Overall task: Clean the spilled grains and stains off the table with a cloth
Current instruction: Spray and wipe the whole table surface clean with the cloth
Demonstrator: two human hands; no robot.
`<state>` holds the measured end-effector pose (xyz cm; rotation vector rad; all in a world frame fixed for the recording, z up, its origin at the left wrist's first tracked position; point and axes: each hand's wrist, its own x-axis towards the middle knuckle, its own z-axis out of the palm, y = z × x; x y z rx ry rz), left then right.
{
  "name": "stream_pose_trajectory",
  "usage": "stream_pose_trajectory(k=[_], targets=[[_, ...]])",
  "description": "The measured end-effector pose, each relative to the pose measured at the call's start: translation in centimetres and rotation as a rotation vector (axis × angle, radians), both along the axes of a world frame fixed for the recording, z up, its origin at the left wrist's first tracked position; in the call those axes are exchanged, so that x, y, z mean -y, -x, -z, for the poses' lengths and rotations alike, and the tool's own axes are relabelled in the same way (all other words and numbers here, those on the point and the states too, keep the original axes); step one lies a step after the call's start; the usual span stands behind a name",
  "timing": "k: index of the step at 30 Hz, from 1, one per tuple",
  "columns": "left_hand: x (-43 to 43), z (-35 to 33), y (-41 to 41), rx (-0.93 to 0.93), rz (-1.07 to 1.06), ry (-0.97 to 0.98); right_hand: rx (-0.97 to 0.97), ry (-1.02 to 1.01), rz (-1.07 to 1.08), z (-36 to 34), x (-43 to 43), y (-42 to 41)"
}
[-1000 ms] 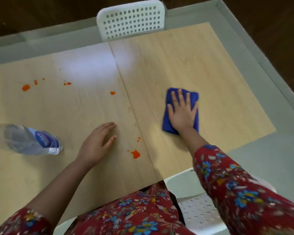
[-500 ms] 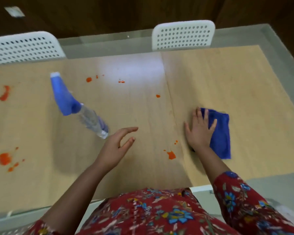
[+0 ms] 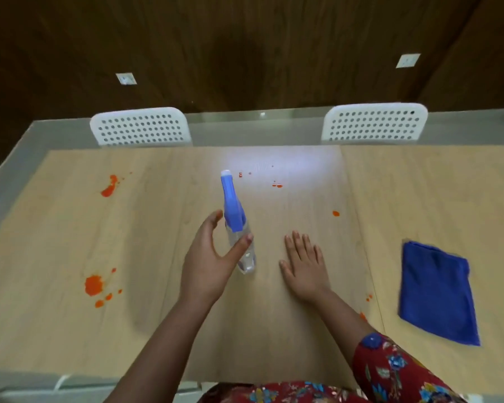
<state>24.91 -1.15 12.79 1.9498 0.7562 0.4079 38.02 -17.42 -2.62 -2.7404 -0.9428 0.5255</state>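
A clear spray bottle [image 3: 246, 257] with a blue head stands at the middle of the wooden table [image 3: 163, 330]. My left hand [image 3: 207, 266] curves in a wide C around the bottle. Its thumb lies in front of the clear body, its fingers reach the blue head, and a gap shows at the palm. My right hand [image 3: 304, 270] lies flat on the bare wood just right of the bottle. The folded blue cloth [image 3: 437, 292] lies by itself at the right, apart from both hands. Orange stains mark the table at the far left [image 3: 108, 187], the near left [image 3: 93, 285], the middle back [image 3: 277, 185] and by the seam [image 3: 335, 213].
Two white perforated chairs [image 3: 140, 126] [image 3: 374, 123] stand at the table's far edge against a dark wooden wall. Small orange spots [image 3: 368, 298] lie near my right forearm. A grey rim borders the wooden top.
My right hand came off the blue cloth and moved left onto bare wood. My left hand rose and reached around the spray bottle. The view swung to the left.
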Motion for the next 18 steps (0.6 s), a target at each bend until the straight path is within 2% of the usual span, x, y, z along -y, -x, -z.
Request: stream_pose_trajectory(k=[4,8,14,16,18], targets=[[0.8,0.0,-2.7,0.327,0.055,0.063,-0.014,0.019,0.000,-0.1,-0.1,-0.1],[1.1,0.2,-4.3,0.549,0.112,0.072,-0.025,0.044,0.016,-0.2,-0.3,-0.2],[0.5,1.9,-7.2,0.564,0.068,-0.115,-0.100,-0.009,0.009,-1.0,-0.2,-0.4],[0.3,1.5,-8.1,0.557,0.162,-0.109,-0.134,-0.110,0.050,-1.7,0.5,-1.4],[0.5,0.5,-9.5,0.497,0.253,-0.057,-0.059,-0.184,0.196,-2.2,1.7,-3.6]])
